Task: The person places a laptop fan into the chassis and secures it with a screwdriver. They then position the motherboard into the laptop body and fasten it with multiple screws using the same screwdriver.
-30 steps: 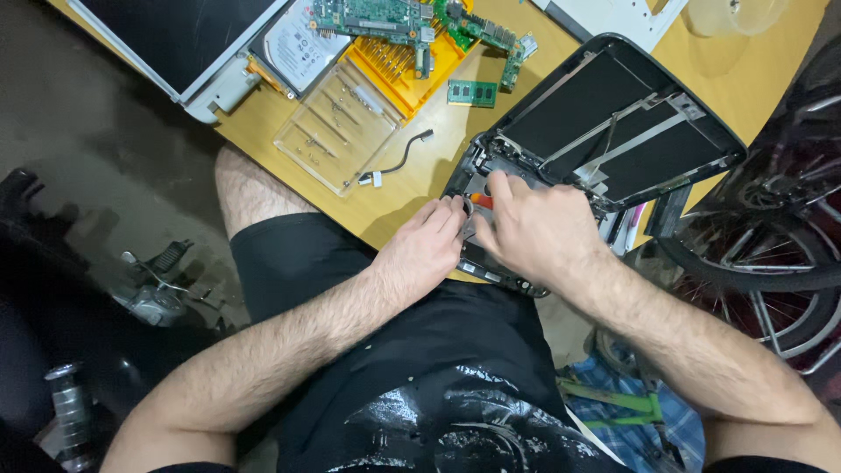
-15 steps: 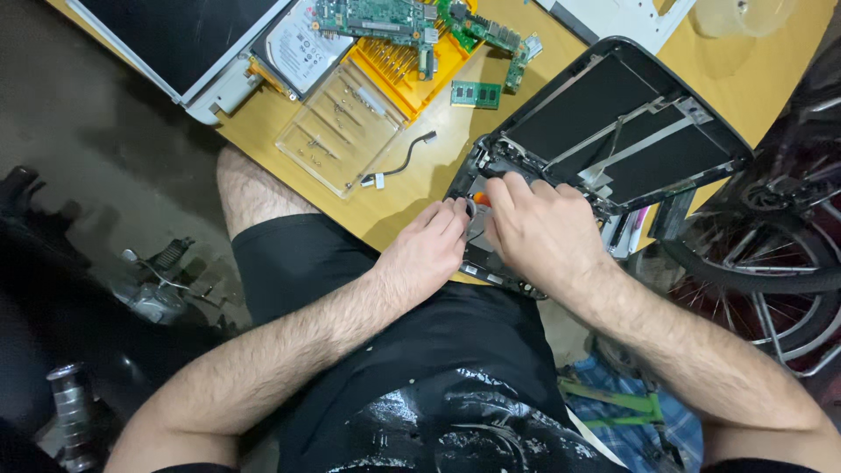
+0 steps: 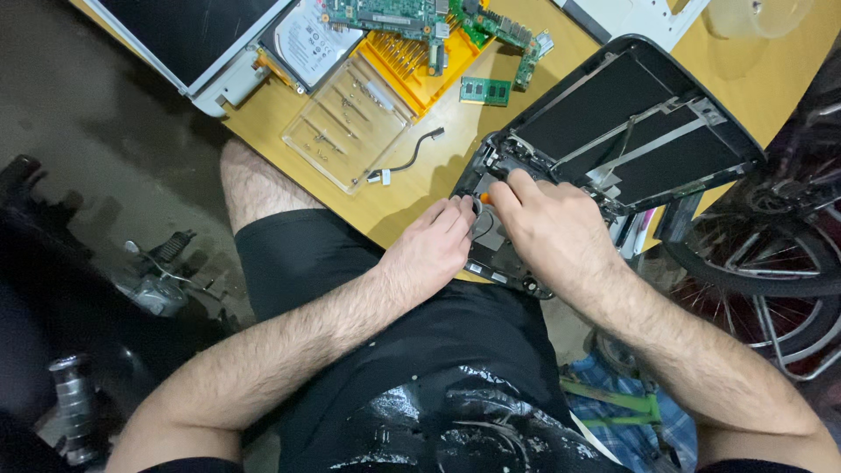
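An opened black laptop shell [image 3: 631, 123] lies at the near edge of a yellow-brown table [image 3: 412, 184], its inner metal frame showing. My right hand [image 3: 552, 232] is closed around a small screwdriver with an orange handle [image 3: 486, 199], its tip down in the shell's near left corner. My left hand [image 3: 434, 250] rests beside it, fingers laid on that corner of the shell and touching the screwdriver's shaft. Both forearms reach in from the bottom over black shorts.
A clear plastic tray [image 3: 350, 123] with several screws, an orange tray [image 3: 420, 57], green circuit boards [image 3: 385, 13], a memory stick [image 3: 484, 89], a hard drive [image 3: 302, 39], a loose cable [image 3: 407, 162] and a screen panel [image 3: 188, 35] lie on the table. A bicycle wheel [image 3: 771, 263] stands right.
Both hands have shifted slightly along the shell's near left corner; the orange screwdriver handle shows more clearly between them. The view has drifted a little.
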